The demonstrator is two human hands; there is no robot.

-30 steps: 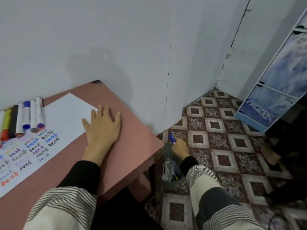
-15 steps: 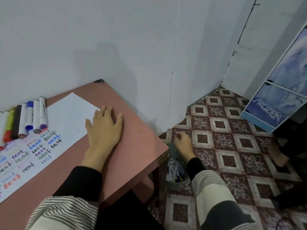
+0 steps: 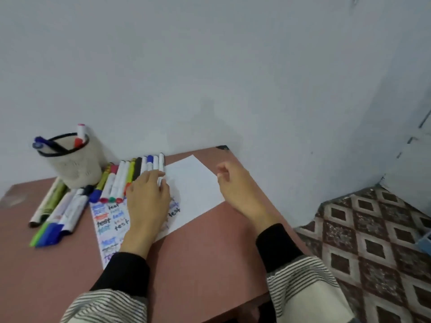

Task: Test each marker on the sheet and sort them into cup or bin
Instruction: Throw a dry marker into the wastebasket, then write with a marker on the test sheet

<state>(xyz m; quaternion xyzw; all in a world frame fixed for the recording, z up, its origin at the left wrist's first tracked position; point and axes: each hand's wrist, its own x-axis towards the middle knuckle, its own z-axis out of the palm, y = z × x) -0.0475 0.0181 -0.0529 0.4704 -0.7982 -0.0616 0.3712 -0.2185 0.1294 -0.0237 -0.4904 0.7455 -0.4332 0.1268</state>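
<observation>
Pink table (image 3: pixel 210 264) against grey wall (image 3: pixel 210 66), patterned tile floor (image 3: pixel 373 241) alongside; both hands' fingers loose, empty.

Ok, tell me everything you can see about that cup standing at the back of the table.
The cup is a pale, cream-coloured round holder with a dark rim and a faintly textured wall. It stands upright on the pink table, near the wall at the back left. Two markers stand tilted in it: a blue-capped one leaning left over the rim and a white one with red ends. Loose markers lie at its base, some seeming to touch it. Neither hand touches it.
</observation>
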